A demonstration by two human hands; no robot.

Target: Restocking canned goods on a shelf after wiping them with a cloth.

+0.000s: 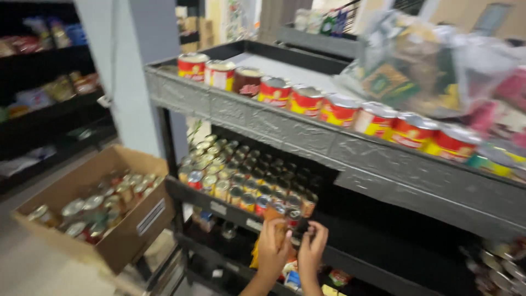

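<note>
My left hand (272,246) is wrapped around an orange-labelled can (276,215) at the front edge of the middle shelf (219,205). My right hand (312,249) is just beside it, fingers closed on a darker can (302,218); the blur hides the exact grip. Both cans touch the packed rows of small cans (241,172) on that shelf. Above, a row of red-and-yellow cans (339,109) lines the front of the top shelf (307,140).
An open cardboard box (131,230) holding several cans sits at lower left on another box. Bagged goods (416,60) lie on the top shelf's right. Dark shelving (49,109) with packages runs along the left wall. More packages fill the bottom shelf (339,277).
</note>
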